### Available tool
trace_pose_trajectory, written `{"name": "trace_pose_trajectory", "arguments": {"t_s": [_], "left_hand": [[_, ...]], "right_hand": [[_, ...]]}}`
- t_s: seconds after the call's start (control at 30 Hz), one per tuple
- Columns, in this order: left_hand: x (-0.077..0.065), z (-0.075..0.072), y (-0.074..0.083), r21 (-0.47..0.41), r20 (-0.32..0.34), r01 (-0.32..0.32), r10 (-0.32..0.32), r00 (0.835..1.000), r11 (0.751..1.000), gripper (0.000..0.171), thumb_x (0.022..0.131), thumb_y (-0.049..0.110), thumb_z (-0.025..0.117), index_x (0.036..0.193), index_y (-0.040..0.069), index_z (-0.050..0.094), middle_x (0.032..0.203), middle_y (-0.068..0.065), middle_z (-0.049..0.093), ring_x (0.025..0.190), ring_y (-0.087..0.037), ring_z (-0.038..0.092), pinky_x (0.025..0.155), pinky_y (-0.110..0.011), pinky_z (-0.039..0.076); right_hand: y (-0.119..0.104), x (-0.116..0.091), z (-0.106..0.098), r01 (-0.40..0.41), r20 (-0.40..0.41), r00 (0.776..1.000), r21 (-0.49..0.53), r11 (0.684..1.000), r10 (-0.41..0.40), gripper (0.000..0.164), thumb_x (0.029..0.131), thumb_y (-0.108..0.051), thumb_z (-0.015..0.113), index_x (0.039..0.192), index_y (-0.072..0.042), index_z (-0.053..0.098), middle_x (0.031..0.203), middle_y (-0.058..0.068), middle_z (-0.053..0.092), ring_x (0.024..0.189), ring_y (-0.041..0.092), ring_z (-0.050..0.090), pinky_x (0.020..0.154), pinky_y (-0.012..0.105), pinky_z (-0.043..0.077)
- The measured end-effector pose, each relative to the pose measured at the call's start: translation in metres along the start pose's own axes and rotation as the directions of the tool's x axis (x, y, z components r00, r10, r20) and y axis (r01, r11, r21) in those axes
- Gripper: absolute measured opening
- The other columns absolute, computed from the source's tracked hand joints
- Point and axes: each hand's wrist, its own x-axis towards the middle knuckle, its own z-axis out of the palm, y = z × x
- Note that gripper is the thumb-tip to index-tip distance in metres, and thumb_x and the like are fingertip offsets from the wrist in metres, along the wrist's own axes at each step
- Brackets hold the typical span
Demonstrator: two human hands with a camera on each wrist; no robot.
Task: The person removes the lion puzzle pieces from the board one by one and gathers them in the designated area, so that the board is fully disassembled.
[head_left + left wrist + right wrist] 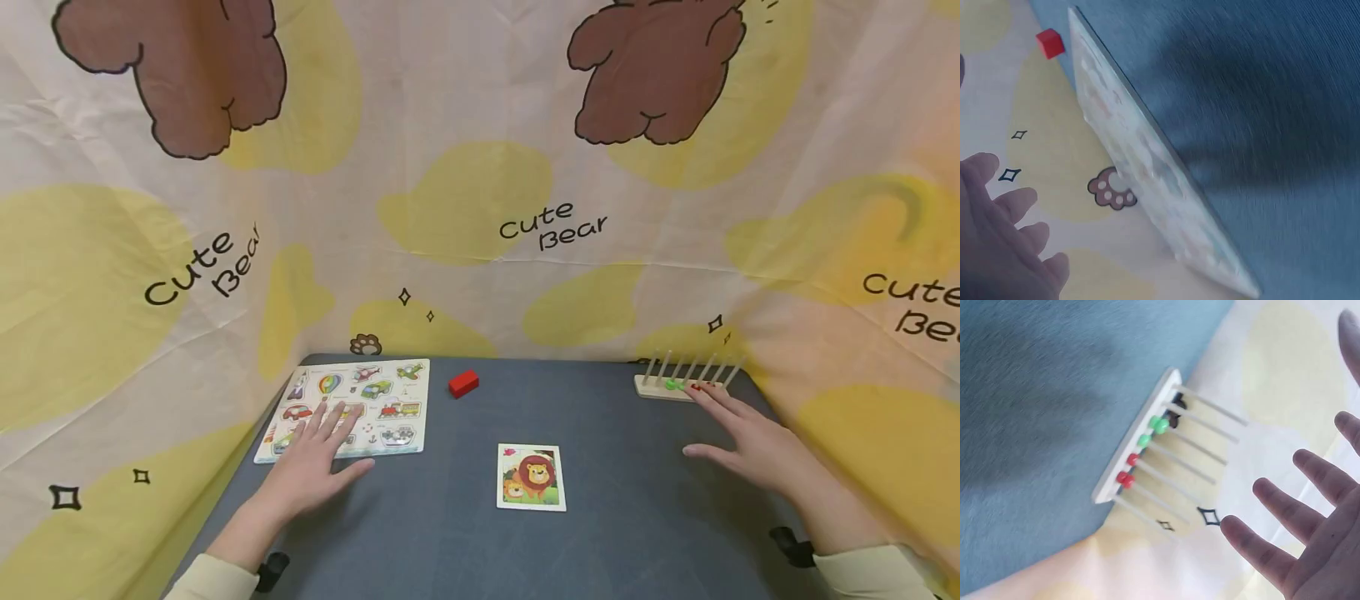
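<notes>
My left hand (311, 467), fingers spread, hovers over the near part of a vehicle puzzle board (408, 392) and holds nothing. In the left wrist view the board (1141, 156) appears edge-on, apart from the fingers. My right hand (750, 437) is held out with fingers extended, its fingertips overlapping a peg rack (643, 385) in the head view. The right wrist view shows this rack (1166, 387) away from the fingers, with green beads (1159, 424) and red beads (1125, 479) low on its thin pegs. Nothing is in the right hand.
Between the hands lies a lion picture card or puzzle (531, 487) on the dark table (450, 533). A red block (463, 383) sits farther back, right of the board. Fabric walls (465, 200) printed with bears enclose the table at the back and sides.
</notes>
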Motion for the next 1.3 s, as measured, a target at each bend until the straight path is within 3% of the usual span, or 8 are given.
{"name": "trace_pose_trajectory", "arguments": {"t_s": [0.1, 0.2, 0.43, 0.67, 1.0, 1.3], "left_hand": [[0.003, 0.002, 0.004, -0.111, 0.000, -0.007, 0.007, 1.000, 0.994, 0.089, 0.092, 0.065, 0.058, 0.161, 0.018, 0.029, 0.163, -0.021, 0.029, 0.152, -0.050, 0.015, 0.118, -0.070, 0.014], [0.004, 0.004, 0.009, -0.163, -0.011, -0.003, 0.001, 1.000, 0.987, 0.088, 0.092, 0.064, 0.059, 0.161, 0.018, 0.030, 0.163, -0.021, 0.030, 0.151, -0.049, 0.017, 0.119, -0.068, 0.014], [0.009, 0.016, 0.019, -0.161, -0.094, -0.030, 0.015, 0.995, 0.987, 0.084, 0.093, 0.060, 0.062, 0.159, 0.017, 0.034, 0.157, -0.019, 0.042, 0.146, -0.046, 0.033, 0.118, -0.065, 0.024], [0.014, 0.028, 0.037, -0.188, -0.127, -0.075, 0.052, 0.991, 0.979, 0.080, 0.092, 0.056, 0.065, 0.156, 0.015, 0.040, 0.156, -0.014, 0.046, 0.146, -0.046, 0.035, 0.117, -0.066, 0.026], [0.023, 0.051, 0.075, -0.237, 0.016, -0.088, 0.095, 0.995, 0.967, 0.083, 0.089, 0.065, 0.063, 0.154, 0.017, 0.045, 0.155, -0.010, 0.048, 0.147, -0.039, 0.036, 0.119, -0.061, 0.028], [0.029, 0.056, 0.091, -0.272, 0.042, -0.044, 0.058, 0.997, 0.961, 0.084, 0.087, 0.065, 0.065, 0.154, 0.020, 0.044, 0.155, -0.008, 0.049, 0.147, -0.036, 0.038, 0.116, -0.061, 0.034]], "right_hand": [[-0.004, 0.001, 0.002, 0.000, -0.023, 1.000, 0.013, 1.000, 0.000, 0.096, 0.084, -0.065, 0.069, 0.162, -0.030, 0.024, 0.161, 0.021, 0.032, 0.140, 0.054, 0.037, 0.090, 0.069, 0.047], [-0.011, 0.003, 0.004, -0.007, -0.032, 0.999, 0.027, 1.000, 0.008, 0.094, 0.085, -0.065, 0.069, 0.161, -0.031, 0.026, 0.161, 0.022, 0.033, 0.138, 0.057, 0.037, 0.083, 0.068, 0.049], [-0.026, 0.012, 0.013, -0.038, -0.015, 0.999, 0.051, 0.998, 0.039, 0.092, 0.086, -0.066, 0.067, 0.161, -0.034, 0.026, 0.160, 0.024, 0.033, 0.129, 0.060, 0.047, 0.081, 0.075, 0.046], [-0.031, 0.017, 0.024, -0.052, -0.002, 0.999, 0.073, 0.996, 0.052, 0.092, 0.085, -0.069, 0.065, 0.161, -0.033, 0.027, 0.163, 0.018, 0.032, 0.128, 0.055, 0.052, 0.083, 0.077, 0.044], [-0.037, 0.015, 0.034, -0.043, -0.012, 0.999, 0.113, 0.993, 0.045, 0.086, 0.085, -0.067, 0.066, 0.157, -0.032, 0.035, 0.162, 0.014, 0.034, 0.122, 0.050, 0.058, 0.081, 0.074, 0.046], [-0.050, 0.030, 0.049, -0.009, -0.031, 0.999, 0.173, 0.985, 0.014, 0.083, 0.084, -0.066, 0.069, 0.153, -0.029, 0.044, 0.157, 0.013, 0.045, 0.129, 0.047, 0.055, 0.090, 0.071, 0.046]]}}
